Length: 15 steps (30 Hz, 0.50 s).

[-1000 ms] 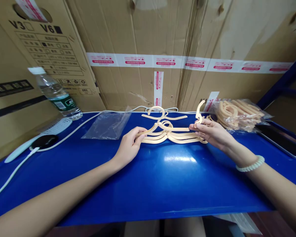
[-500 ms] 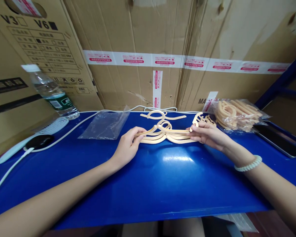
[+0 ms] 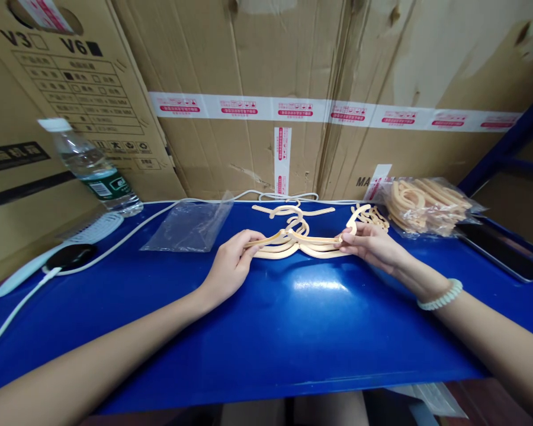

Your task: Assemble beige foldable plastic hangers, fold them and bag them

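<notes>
A beige folding clothes hanger (image 3: 316, 238) is held level above the table by both my hands. My left hand (image 3: 231, 260) pinches the end of its left arm between thumb and fingers. At the end of the right arm, my right hand (image 3: 373, 245) is closed, and a small curved beige piece (image 3: 359, 216) rises from the fingertips there. Whether that piece is joined to the hanger I cannot tell. Just beneath lie more beige hangers (image 3: 275, 254), stacked and partly hidden. Another hanger (image 3: 318, 212) rests behind them.
Small beige pieces (image 3: 373, 218) lie in a pile behind my right hand, beside a clear bag of beige hangers (image 3: 426, 204). An empty plastic bag (image 3: 189, 225), a water bottle (image 3: 100, 171), a hairbrush (image 3: 62, 251) and a white cable (image 3: 146, 228) are at the left. Cardboard boxes (image 3: 249, 160) stand behind.
The held hanger has turned, so its hook sits differently. The curved piece at my right fingertips has tilted to the right. My right hand has shifted slightly left; my left hand has barely moved.
</notes>
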Available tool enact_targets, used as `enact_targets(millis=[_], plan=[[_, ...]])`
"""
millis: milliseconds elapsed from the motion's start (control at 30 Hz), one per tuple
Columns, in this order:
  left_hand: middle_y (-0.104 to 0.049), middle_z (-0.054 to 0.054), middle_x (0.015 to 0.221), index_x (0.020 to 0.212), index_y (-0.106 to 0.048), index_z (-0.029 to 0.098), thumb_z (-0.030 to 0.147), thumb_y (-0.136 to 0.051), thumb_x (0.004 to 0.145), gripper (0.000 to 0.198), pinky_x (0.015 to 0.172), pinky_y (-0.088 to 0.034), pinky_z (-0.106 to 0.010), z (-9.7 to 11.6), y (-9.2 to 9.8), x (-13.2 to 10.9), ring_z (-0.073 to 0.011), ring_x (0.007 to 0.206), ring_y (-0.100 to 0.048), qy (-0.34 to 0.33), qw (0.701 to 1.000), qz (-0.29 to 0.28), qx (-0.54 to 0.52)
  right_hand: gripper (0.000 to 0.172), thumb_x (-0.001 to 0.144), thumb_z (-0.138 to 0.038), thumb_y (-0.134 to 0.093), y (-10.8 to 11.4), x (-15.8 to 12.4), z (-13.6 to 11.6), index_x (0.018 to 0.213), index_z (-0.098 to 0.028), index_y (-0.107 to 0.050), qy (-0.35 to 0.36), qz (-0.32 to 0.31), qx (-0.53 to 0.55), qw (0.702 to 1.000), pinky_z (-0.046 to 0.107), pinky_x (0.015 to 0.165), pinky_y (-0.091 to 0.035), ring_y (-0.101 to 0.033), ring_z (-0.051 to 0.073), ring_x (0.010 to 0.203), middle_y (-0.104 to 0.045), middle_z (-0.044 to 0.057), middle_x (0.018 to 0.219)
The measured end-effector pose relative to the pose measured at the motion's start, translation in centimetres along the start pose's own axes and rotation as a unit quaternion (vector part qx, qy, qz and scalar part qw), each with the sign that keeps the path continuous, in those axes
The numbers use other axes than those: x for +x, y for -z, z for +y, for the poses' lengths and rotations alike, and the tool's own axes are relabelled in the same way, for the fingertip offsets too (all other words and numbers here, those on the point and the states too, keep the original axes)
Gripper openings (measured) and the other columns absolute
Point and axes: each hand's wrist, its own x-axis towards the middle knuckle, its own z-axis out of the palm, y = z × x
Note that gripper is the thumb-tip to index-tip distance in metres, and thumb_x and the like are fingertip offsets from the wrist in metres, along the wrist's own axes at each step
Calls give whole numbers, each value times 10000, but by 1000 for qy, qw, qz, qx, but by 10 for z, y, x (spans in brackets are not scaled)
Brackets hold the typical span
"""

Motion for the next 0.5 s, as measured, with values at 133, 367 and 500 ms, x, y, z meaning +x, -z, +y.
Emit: enact_targets(millis=[133, 367, 500], plan=[[-705, -35, 1039, 998, -633, 208, 233, -486, 970, 152, 854, -492, -304, 2, 0, 0, -203, 979, -662, -12, 1000, -1, 7, 424, 519, -273, -965, -2, 0, 1, 702, -177, -595, 16, 16, -9, 1000, 276, 769, -612, -714, 157, 733, -732, 38, 771], [-719, -39, 994, 1024, -634, 207, 248, -481, 970, 168, 839, -500, -321, 3, 0, 1, -209, 937, -682, 6, 1000, 2, 8, 435, 496, -321, -959, -8, -3, 2, 669, -191, -582, 59, 26, -41, 997, 310, 705, -579, -651, 144, 631, -681, 7, 671], [-723, -43, 1016, 1060, -636, 211, 277, -498, 964, 180, 784, -504, -312, 3, -1, 0, -208, 915, -686, 16, 1000, 2, 23, 414, 556, -365, -932, -10, -4, 2, 684, -200, -574, 79, 26, -50, 995, 335, 733, -570, -650, 156, 655, -672, 7, 685]])
